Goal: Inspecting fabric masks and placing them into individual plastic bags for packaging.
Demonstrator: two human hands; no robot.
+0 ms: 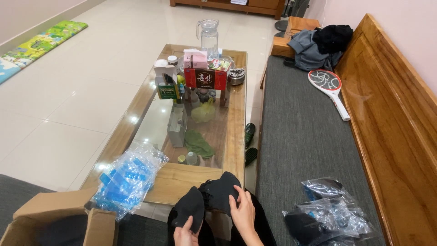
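- A black shoe with dark laces sits on the person's lap, at the near edge of the desk. A flat black insole, oval and matte, lies just left of it.
- The desk is wood with a glass top. On it stand a clear jug, a red box, a green carton and a heap of blue-and-clear plastic bags.
- An open cardboard box stands at the lower left. More plastic bags lie on the grey bench cushion beside a racket-shaped swatter.
- The left grip pinches the lower edge of the insole, thumb on top.
- The right grip lies open-fingered against the shoe's side, pressing rather than clenched; the shoe rests just above and left of it.
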